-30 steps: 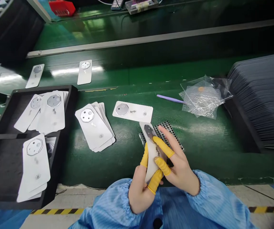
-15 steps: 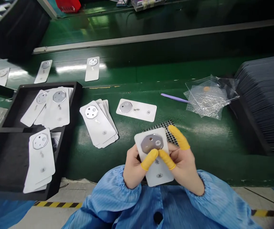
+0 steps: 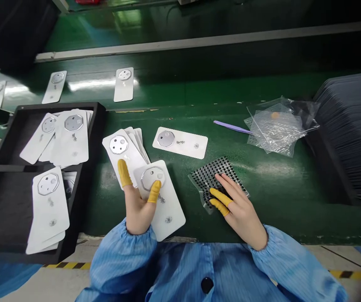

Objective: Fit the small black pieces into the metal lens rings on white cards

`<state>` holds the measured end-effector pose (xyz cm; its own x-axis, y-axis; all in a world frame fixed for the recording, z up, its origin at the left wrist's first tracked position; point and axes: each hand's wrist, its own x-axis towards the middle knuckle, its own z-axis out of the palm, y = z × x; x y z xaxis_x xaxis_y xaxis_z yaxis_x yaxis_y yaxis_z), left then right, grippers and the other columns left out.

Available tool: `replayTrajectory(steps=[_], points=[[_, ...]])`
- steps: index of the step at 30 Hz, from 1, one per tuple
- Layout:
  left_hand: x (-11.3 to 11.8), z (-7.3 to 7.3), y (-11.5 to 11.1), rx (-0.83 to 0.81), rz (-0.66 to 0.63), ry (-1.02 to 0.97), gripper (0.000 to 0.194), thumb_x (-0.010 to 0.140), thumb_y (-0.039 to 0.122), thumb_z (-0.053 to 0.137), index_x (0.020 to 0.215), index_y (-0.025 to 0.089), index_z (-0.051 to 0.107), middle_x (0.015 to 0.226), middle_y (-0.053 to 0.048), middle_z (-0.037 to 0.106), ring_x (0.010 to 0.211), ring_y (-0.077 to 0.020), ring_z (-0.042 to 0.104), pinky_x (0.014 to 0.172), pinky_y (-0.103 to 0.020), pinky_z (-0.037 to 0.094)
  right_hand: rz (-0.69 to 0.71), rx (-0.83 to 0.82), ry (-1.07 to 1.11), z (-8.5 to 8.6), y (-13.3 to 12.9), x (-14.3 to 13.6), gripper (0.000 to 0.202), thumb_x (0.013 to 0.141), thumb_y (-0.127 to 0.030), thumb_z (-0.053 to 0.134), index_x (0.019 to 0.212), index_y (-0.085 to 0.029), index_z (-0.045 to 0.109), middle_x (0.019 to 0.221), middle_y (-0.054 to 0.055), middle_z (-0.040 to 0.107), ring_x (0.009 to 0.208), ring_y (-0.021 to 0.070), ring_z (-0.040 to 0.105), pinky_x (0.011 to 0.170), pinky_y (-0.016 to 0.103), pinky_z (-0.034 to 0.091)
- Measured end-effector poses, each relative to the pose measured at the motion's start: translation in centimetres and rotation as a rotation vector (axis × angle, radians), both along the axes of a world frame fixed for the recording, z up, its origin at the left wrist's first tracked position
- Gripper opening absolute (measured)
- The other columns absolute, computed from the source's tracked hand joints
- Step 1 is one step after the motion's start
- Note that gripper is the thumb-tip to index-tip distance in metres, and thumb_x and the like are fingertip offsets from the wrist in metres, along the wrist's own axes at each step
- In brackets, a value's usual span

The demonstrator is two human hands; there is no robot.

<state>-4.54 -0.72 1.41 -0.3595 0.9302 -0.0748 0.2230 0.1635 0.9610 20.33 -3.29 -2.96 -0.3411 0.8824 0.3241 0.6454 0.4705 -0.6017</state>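
Note:
My left hand [image 3: 139, 205] holds a white phone back cover [image 3: 170, 205] with an octagonal camera ring. Its thumb, in a yellow finger cot, presses on the cover near the ring, while the forefinger points up, clear of the cover. The cover is tilted and overlaps a small stack of similar covers [image 3: 117, 157]. My right hand [image 3: 238, 212] rests over a sheet of small black dots [image 3: 211, 174], fingers stretched out and their tips on it. Whether a dot sits at those fingertips, I cannot tell. Another cover [image 3: 185, 143] lies crosswise above the sheet.
On the left, a black divided tray [image 3: 94, 147] holds several covers. More covers [image 3: 124, 86] lie on the green surface behind. Purple tweezers [image 3: 232, 127] touch a pile of clear film [image 3: 276, 130]. At the right stands a stack of dark grey sheets [image 3: 353, 130].
Both hands were together on the cover. My left hand has carried it left, towards the stack, and my right hand has let go and moved onto the dotted sheet.

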Motion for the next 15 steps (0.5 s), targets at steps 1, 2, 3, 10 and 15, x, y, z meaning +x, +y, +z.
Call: replayTrajectory(steps=[1, 2, 3, 10, 15], points=[[0.2, 0.0, -0.1, -0.01, -0.04, 0.042, 0.058, 0.081, 0.03, 0.069, 0.134, 0.023, 0.046, 0.127, -0.006, 0.062, 0.118, -0.0247, 0.058, 0.101, -0.034, 0.047, -0.018, 0.01, 0.023, -0.3, 0.1, 0.0, 0.039, 0.086, -0.01, 0.058, 0.124, -0.018, 0.055, 0.141, 0.016, 0.047, 0.137, 0.0303, 0.037, 0.103, 0.058, 0.045], [0.7, -0.1, -0.3, -0.041, -0.096, 0.074, 0.046, 0.083, 0.032, 0.065, 0.126, 0.018, 0.056, 0.122, -0.008, 0.065, 0.117, -0.0263, 0.058, 0.103, -0.036, 0.045, -0.047, 0.016, 0.053, -0.3, 0.2, 0.0, 0.039, 0.086, -0.009, 0.058, 0.123, -0.018, 0.056, 0.139, 0.016, 0.05, 0.135, 0.0297, 0.039, 0.103, 0.057, 0.045], [1.2, -0.2, -0.6, -0.089, -0.163, 0.078, 0.038, 0.085, 0.035, 0.062, 0.116, 0.014, 0.064, 0.116, -0.01, 0.068, 0.114, -0.0278, 0.06, 0.103, -0.038, 0.045, -0.074, 0.027, 0.088, -0.2, 0.2, 0.0, 0.039, 0.085, -0.008, 0.058, 0.123, -0.018, 0.056, 0.137, 0.015, 0.052, 0.134, 0.0293, 0.041, 0.103, 0.056, 0.046], [6.4, -0.4, -1.2, -0.276, -0.52, -0.3, 0.033, 0.082, 0.038, 0.065, 0.097, 0.009, 0.074, 0.093, -0.013, 0.075, 0.081, -0.0253, 0.069, 0.071, -0.033, 0.058, 0.035, 0.049, 0.121, 2.2, 0.4, 0.3, 0.039, 0.083, -0.012, 0.063, 0.121, -0.019, 0.058, 0.132, 0.014, 0.056, 0.132, 0.0312, 0.043, 0.102, 0.058, 0.044], [6.9, -0.4, -0.9, -0.292, -0.49, -0.302, 0.031, 0.08, 0.038, 0.066, 0.082, 0.009, 0.075, 0.078, -0.01, 0.073, 0.069, -0.0205, 0.066, 0.062, -0.029, 0.055, 0.029, 0.107, 0.167, 2.6, 1.2, 0.2, 0.031, 0.082, -0.008, 0.063, 0.11, -0.019, 0.061, 0.106, 0.009, 0.067, 0.107, 0.0228, 0.061, 0.099, 0.052, 0.048]])
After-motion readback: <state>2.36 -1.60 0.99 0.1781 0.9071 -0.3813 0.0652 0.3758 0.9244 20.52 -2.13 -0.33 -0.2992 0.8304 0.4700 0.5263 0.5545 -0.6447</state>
